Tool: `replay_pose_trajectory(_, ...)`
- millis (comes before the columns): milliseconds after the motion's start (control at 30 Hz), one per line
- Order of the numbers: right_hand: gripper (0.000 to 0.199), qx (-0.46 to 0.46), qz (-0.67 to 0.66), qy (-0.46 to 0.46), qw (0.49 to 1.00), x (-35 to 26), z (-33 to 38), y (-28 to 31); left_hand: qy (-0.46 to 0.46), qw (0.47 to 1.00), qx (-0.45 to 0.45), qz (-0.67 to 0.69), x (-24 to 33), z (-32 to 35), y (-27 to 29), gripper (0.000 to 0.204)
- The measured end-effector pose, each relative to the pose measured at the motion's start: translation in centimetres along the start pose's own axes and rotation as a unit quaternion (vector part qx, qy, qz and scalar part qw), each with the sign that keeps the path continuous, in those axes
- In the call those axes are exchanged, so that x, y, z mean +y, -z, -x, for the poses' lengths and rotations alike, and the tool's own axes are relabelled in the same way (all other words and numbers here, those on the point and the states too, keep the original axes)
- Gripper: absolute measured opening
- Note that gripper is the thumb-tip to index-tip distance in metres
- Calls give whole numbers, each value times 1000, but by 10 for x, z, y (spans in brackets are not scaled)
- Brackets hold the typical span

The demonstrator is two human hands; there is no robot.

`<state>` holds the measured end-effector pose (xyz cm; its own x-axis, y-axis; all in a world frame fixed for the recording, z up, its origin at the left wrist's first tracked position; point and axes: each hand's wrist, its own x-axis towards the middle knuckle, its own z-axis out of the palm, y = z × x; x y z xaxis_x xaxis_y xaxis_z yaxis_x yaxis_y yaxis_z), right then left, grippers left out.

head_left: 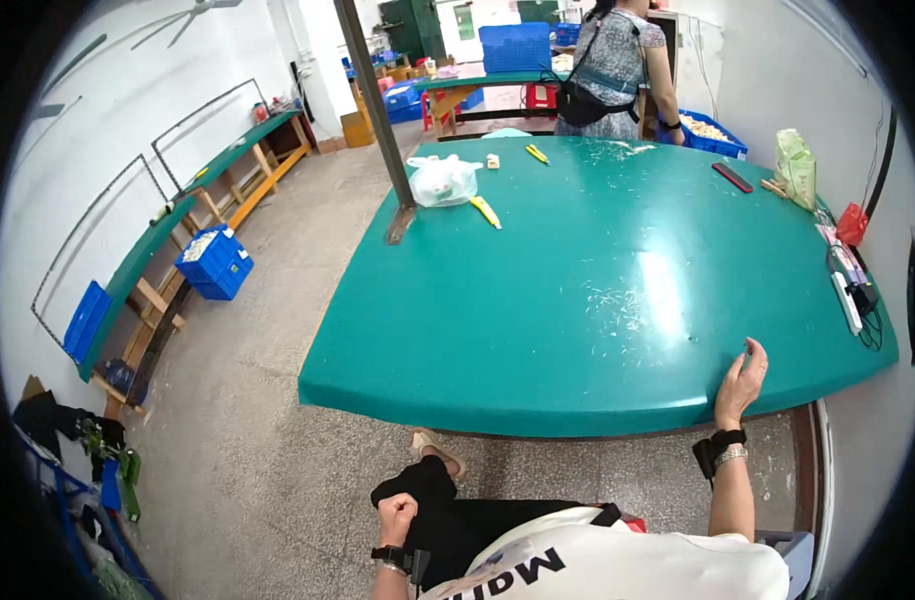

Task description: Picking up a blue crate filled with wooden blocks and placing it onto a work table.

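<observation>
My right hand (743, 384) rests over the near right edge of the green-topped table (448, 330), its fingers loosely bent and apart, with nothing in it. Closed into a fist, my left hand (398, 515) lies by my dark-trousered leg, below the table's edge; no object shows in it. Nearest to my right hand on the tabletop is a scatter of thin pale shavings (618, 310). Farther off lie a yellow utility knife (487, 212), a smaller yellow cutter (538, 154) and a dark red flat object (733, 177). A tied clear plastic bag (445, 182) sits at the far left.
A metal post (378, 110) rises from the table's left side. Along the right edge are a power strip (846, 303), a red bag (852, 225) and a green package (796, 168). A person (608, 75) stands beyond the table, by a blue crate (713, 134). Stacked blue crates (216, 262) stand left.
</observation>
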<state>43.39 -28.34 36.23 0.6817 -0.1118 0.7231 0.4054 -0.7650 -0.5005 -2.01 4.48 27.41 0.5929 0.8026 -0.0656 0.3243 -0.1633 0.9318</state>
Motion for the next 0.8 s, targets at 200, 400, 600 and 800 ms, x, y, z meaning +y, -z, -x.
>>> replay_pose_trajectory(200,27,-16,2,-12,1000,-11,-6,12,13,999,-27,33,-1,-9,-2,5)
replay_pose_trajectory(400,29,-12,-13,-21,1000,-8,-4,11,65,996,-34,50,7,-12,-4,5)
replay_pose_trajectory(600,29,-20,-23,-24,999,-10,-5,5,58,993,-51,88,3,-15,-7,5)
replay_pose_trajectory(800,31,-26,-18,-39,999,-5,-7,14,53,995,-51,62,-2,-24,-10,10)
